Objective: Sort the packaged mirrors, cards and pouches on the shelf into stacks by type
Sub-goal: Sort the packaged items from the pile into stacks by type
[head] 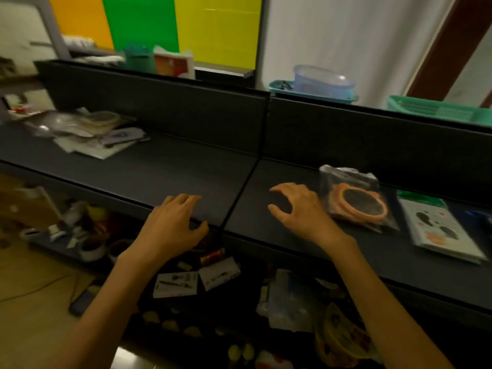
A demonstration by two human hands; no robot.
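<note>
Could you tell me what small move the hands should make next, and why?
Probably reach the left hand toward the mixed pile at the shelf's far left: both hands hold nothing, the right hand is beside the orange mirror packs, and the pile looks unsorted.

Both bare forearms reach forward. The left hand (173, 222) hangs palm down, fingers (186, 199) loosely curled; the right hand (300, 209) spreads its fingers, holding nothing.
</note>
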